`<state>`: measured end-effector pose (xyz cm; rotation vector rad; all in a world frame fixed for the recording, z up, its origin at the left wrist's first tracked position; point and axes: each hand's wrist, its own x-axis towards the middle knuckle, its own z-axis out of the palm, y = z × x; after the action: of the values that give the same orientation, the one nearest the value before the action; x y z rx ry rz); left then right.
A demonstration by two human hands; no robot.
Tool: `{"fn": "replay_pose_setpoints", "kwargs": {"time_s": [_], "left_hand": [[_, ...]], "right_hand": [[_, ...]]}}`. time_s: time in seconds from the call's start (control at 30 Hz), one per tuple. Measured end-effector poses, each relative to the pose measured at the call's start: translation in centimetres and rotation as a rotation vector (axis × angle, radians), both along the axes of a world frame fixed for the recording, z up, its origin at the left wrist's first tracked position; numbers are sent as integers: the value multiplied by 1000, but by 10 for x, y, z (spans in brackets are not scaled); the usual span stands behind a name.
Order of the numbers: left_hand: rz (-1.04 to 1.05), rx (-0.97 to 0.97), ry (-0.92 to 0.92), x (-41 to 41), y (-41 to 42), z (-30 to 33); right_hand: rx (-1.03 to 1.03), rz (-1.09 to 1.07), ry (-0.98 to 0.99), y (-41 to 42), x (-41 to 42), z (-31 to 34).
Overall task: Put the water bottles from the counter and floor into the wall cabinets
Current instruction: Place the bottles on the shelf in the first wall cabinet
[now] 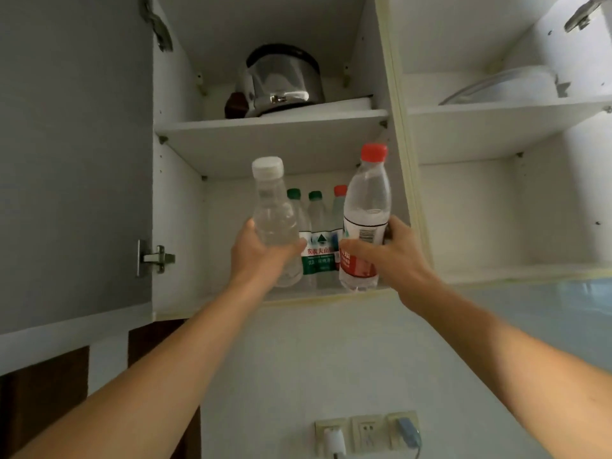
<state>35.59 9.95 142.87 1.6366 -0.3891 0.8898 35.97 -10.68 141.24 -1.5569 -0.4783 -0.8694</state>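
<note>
While your left hand (261, 256) grips a clear white-capped plastic bottle (273, 207), your right hand (384, 256) grips a red-capped, red-labelled clear bottle (364, 220), both mid-frame at the open white wall cabinet (178, 226).

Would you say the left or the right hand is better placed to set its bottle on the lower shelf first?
Probably the left hand: its white-capped bottle faces bare shelf beside the green-capped bottles, while the right hand holds its red-capped bottle against the cabinet's side wall.

Both arms raised, extended up. Left grip (261, 251) curled round bottle (273, 210); right grip (390, 256) curled round red-cap bottle (366, 220).
</note>
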Motion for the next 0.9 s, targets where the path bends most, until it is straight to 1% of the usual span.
{"fn": "replay_pose_setpoints", "kwargs": {"time_s": [0.17, 0.27, 0.37, 0.47, 0.5, 0.57, 0.67, 0.7, 0.77, 0.83, 0.9], "left_hand": [[-26, 82, 120, 54, -7, 1], [-8, 137, 157, 77, -9, -6], [83, 198, 139, 94, -9, -12], [245, 328, 86, 105, -6, -20], [263, 373, 77, 107, -4, -21], [232, 442, 87, 109, 0, -19], [227, 504, 88, 108, 4, -12], [241, 518, 81, 107, 5, -10], [246, 545, 72, 106, 3, -9], [227, 566, 66, 107, 0, -7], [187, 567, 53, 109, -6, -5]], "right_hand": [[-8, -51, 62, -8, 55, 8], [-28, -91, 87, -6, 75, 12], [-79, -144, 122, -3, 91, 10], [-115, -204, 90, -3, 104, 2], [-125, -220, 73, -3, 107, -1], [-135, -244, 51, -5, 113, -5], [-142, -303, 43, -3, 120, -8], [-157, -346, 49, -1, 121, -8], [-224, -498, 60, 4, 121, -9], [-277, -637, 34, 8, 120, -12], [-288, -693, -9, 10, 119, -14]]}}
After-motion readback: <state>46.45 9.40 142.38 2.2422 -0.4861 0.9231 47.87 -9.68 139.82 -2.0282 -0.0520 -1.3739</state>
